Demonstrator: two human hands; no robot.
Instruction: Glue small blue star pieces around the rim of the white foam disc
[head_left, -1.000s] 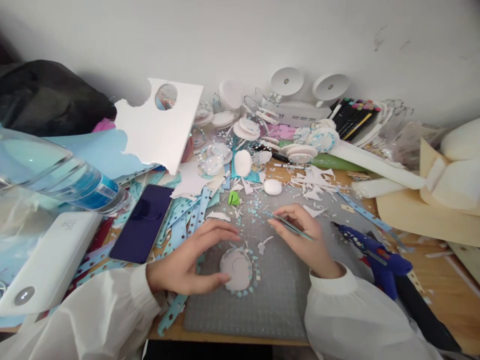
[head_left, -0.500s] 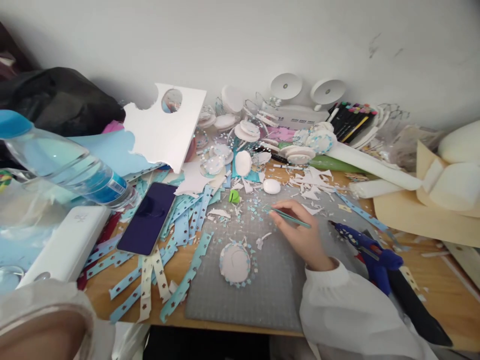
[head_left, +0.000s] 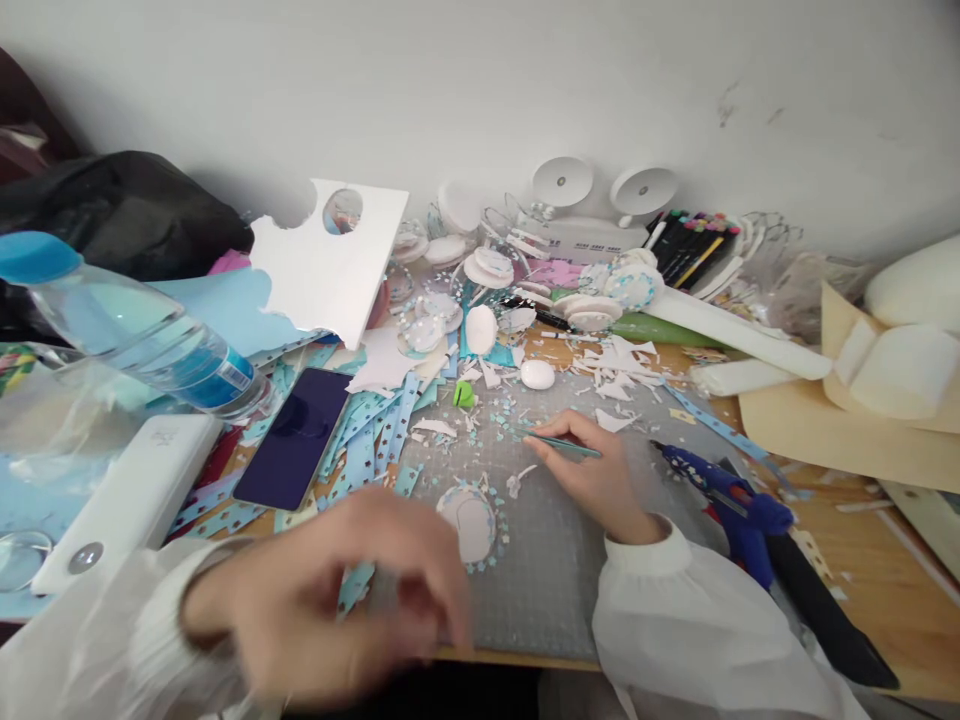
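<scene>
My right hand point(head_left: 589, 465) is closed round a pair of green tweezers point(head_left: 566, 444), their tips pointing left over loose star-shaped confetti point(head_left: 501, 420) on the grey cutting mat point(head_left: 547, 590). My left hand point(head_left: 352, 590), smeared by motion, hangs over the mat's left front edge with fingers curved; whether anything is in it I cannot tell. Just beyond its fingertips lies a white oval disc point(head_left: 474, 525) rimmed with small pale blue and white stars, its left part partly covered by the hand. A small green clip-like piece point(head_left: 464, 394) and a glossy white oval point(head_left: 537, 375) sit farther back.
On the right rests a blue glue gun point(head_left: 724, 490). Punched paper strips point(head_left: 375, 430), a phone point(head_left: 294, 437), a white power bank point(head_left: 127, 500) and a water bottle point(head_left: 142, 330) crowd the left. Decorated white discs point(head_left: 491, 268) pile up by the wall, near paper scraps point(head_left: 619, 365).
My left hand has come in from the lower left to beside the decorated disc. My right hand, still holding the tweezers, has shifted slightly left and down as the view moved a little.
</scene>
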